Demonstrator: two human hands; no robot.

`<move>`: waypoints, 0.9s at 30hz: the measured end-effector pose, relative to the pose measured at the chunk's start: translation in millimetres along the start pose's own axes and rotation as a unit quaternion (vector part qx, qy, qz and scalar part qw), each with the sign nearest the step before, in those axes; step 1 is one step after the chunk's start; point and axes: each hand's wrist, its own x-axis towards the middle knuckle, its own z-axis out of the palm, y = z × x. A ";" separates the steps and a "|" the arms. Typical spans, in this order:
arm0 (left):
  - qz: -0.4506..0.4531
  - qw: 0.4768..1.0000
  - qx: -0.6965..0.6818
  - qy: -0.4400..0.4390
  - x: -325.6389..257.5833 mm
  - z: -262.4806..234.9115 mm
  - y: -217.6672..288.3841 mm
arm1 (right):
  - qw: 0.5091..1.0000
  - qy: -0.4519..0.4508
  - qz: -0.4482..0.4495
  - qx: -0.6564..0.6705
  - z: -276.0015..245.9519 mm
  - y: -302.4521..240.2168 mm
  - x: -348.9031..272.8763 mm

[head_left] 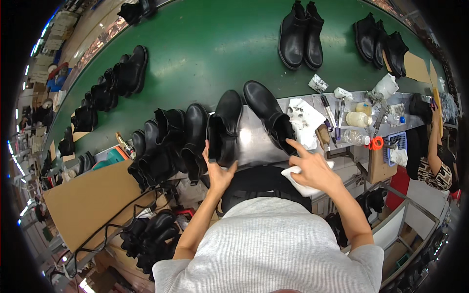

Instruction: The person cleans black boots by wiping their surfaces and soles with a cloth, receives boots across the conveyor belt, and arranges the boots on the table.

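Observation:
Two black ankle boots stand on the metal ledge in front of me, toes pointing away. My left hand [220, 173] grips the left boot [227, 110] at its shaft, thumb on one side and fingers on the other. My right hand [315, 168] has a white cloth [302, 185] bunched under its curled fingers. Its index finger reaches to the opening of the right boot [266, 107], which leans outward with its toe to the left. Some of the fingers on both hands are hidden.
More black boots [195, 124] crowd the ledge at left, beside a cardboard sheet [95, 200]. A stained white cloth [305, 117], brushes [328, 112], bottles [358, 119] and orange-handled scissors [375, 143] lie at right. Boot pairs [301, 39] stand on the green belt [210, 49]. A co-worker's arm [435, 136] shows far right.

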 end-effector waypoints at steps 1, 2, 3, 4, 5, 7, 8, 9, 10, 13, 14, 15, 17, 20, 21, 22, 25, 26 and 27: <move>0.008 0.999 -0.041 -0.014 -0.4 -8.7 6.5 | 0.999 -0.022 -0.014 -0.027 5.5 4.6 4.1; 0.015 0.996 -0.081 -0.028 -0.8 -20.8 15.3 | 0.997 -0.043 -0.029 -0.054 11.9 13.5 7.6; -0.023 0.997 -0.034 -0.068 -5.9 -36.3 24.0 | 0.993 -0.050 -0.081 -0.064 23.8 32.0 13.7; -0.082 0.991 0.000 -0.102 -8.8 -53.8 44.9 | 0.996 -0.006 -0.083 -0.044 28.0 37.3 22.5; -0.051 0.995 0.004 -0.084 -3.2 -71.2 76.8 | 0.997 0.025 -0.074 -0.028 25.8 39.8 33.2; 0.032 0.997 -0.014 -0.072 3.8 -85.8 129.6 | 0.994 0.035 0.011 0.104 9.1 56.1 52.0; 0.084 0.993 -0.031 -0.078 12.7 -82.2 145.5 | 0.971 0.017 0.085 0.221 -1.6 64.8 60.8; 0.160 0.983 0.010 -0.086 23.7 -69.2 150.4 | 0.935 0.010 0.093 0.341 -24.6 53.8 73.7; 0.140 0.984 -0.011 -0.105 35.4 -47.2 151.2 | 0.884 0.004 0.099 0.457 -49.8 39.0 86.3; 0.120 0.987 -0.082 -0.064 60.8 17.4 132.5 | 0.791 0.021 0.075 0.607 -80.6 29.8 101.1; 0.120 0.987 -0.107 0.013 67.4 28.0 136.2 | 0.796 -0.001 0.074 0.601 -88.6 36.8 103.0; 0.110 0.987 -0.114 0.029 71.6 34.8 137.7 | 0.796 0.014 0.066 0.601 -91.3 41.4 103.6; 0.073 0.986 -0.136 0.064 75.1 42.9 142.6 | 0.756 0.074 0.042 0.649 -95.6 45.6 98.6; 0.018 0.986 -0.132 0.100 82.6 38.6 154.0 | 0.693 0.133 -0.061 0.706 -98.0 60.5 74.6; -0.007 0.986 -0.134 0.097 85.7 36.9 158.6 | 0.683 0.132 -0.075 0.715 -95.6 71.3 61.3; -0.031 0.986 -0.136 0.095 88.7 36.9 161.8 | 0.673 0.132 -0.090 0.723 -91.1 82.4 48.7; -0.003 0.990 -0.093 0.108 90.5 38.8 166.6 | 0.738 0.176 0.055 0.650 -70.5 93.2 25.0; 0.009 0.990 -0.074 0.116 90.0 39.7 169.0 | 0.701 0.151 0.059 0.695 -62.3 98.2 18.6; 0.011 0.992 -0.069 0.108 89.3 41.3 171.2 | 0.691 0.153 0.071 0.703 -57.3 98.5 10.4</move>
